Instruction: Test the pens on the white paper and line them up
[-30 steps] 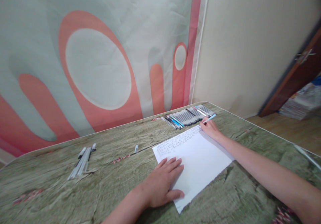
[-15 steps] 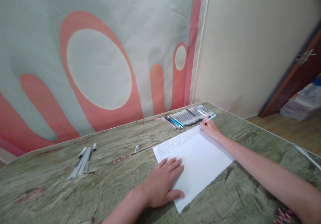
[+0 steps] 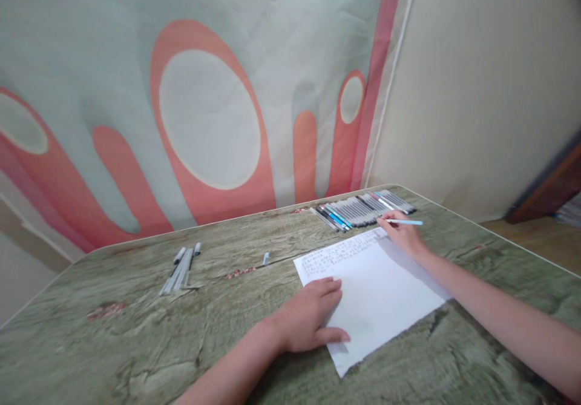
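Observation:
A white sheet of paper (image 3: 385,296) lies at an angle on the table, with several lines of dark handwriting across its upper part. My left hand (image 3: 313,317) rests flat on the paper's left edge, fingers spread and thumb stretched out. Pinched in my right hand (image 3: 402,235) is a pen (image 3: 408,222) with a light blue barrel, its tip pointing left at the paper's upper right corner. Just beyond that hand runs a long row of pens (image 3: 363,211), mostly clear with dark ends. To the left of the paper sits a small light blue pen cap (image 3: 266,258).
A small bunch of clear pens (image 3: 178,275) with black and white caps lies on the left of the wood-patterned table (image 3: 136,338). Behind the table hangs a grey and coral printed banner (image 3: 290,72). A dark brown door (image 3: 551,184) shows at the right edge.
My view has turned a little left, so everything sits farther right. The pen in my right hand has tilted flatter, its tip now lifted toward the pen row. My left hand stays on the paper.

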`<state>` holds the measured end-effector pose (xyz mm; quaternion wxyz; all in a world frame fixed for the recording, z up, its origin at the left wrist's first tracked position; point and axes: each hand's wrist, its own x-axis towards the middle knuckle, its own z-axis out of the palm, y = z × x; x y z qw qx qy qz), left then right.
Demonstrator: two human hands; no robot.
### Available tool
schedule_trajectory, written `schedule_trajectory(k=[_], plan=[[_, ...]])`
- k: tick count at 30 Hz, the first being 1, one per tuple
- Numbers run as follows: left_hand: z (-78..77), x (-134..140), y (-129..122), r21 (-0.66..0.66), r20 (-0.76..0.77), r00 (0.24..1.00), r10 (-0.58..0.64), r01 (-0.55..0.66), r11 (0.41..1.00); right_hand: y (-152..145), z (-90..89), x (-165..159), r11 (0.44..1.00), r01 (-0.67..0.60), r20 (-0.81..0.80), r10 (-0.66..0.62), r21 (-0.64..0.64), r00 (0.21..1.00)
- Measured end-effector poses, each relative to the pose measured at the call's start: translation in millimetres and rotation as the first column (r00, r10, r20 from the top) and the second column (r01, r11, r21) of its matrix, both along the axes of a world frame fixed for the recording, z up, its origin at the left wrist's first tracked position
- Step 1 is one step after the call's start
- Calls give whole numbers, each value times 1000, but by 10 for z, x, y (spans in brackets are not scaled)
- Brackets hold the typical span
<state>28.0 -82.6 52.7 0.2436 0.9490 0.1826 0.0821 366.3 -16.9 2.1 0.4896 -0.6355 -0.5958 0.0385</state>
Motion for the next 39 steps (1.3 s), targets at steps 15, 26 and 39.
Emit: schedule_trajectory(k=[15,26,39], plan=[[-262,-840,931,163,256,585,770,-811,562,-319,468,-1856,758,-641,190,652,-121,734],[-309,-800,921,142,119,579,807,-814,563,-358,180,-2089,764,-645,328,616,-27,716],[-284,-663,956,-932,228,203,952,-237,274,-378,197,-2071,698,-716,405,646,31,647]])
